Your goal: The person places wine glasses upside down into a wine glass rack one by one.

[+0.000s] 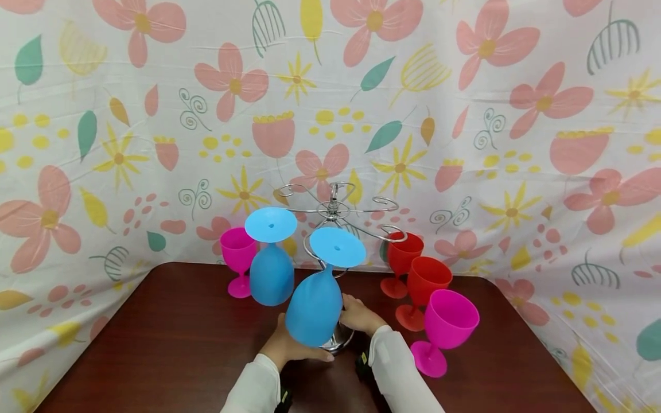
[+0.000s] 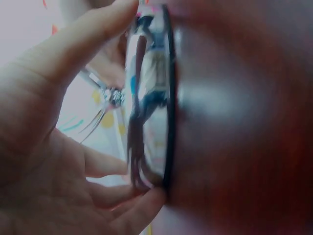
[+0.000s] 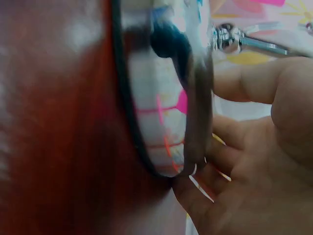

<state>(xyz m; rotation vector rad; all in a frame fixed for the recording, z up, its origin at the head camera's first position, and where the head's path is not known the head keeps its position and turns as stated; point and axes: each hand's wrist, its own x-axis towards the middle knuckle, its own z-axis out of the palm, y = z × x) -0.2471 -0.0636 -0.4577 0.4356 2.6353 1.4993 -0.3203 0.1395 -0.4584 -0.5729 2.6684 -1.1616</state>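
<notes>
A chrome goblet rack [image 1: 334, 209] stands on the dark wooden table [image 1: 170, 344]. Two blue goblets [image 1: 315, 307] [image 1: 271, 272] hang upside down from its arms. My left hand [image 1: 289, 344] and right hand [image 1: 361, 315] grip the rack's round base [image 1: 341, 343] from either side, partly hidden behind the nearer blue goblet. Seen from the left wrist, my thumb [image 2: 83, 39] and fingers [image 2: 142, 203] curl round the shiny base [image 2: 146, 98]. The right wrist view has my fingers [image 3: 205, 191] hooked under the base's rim [image 3: 195, 122].
A pink goblet [image 1: 238, 252] stands upright left of the rack. Two red goblets [image 1: 403, 258] [image 1: 426, 281] and another pink one [image 1: 449, 321] stand close on the right. A flowered cloth [image 1: 465, 115] hangs behind and at the sides.
</notes>
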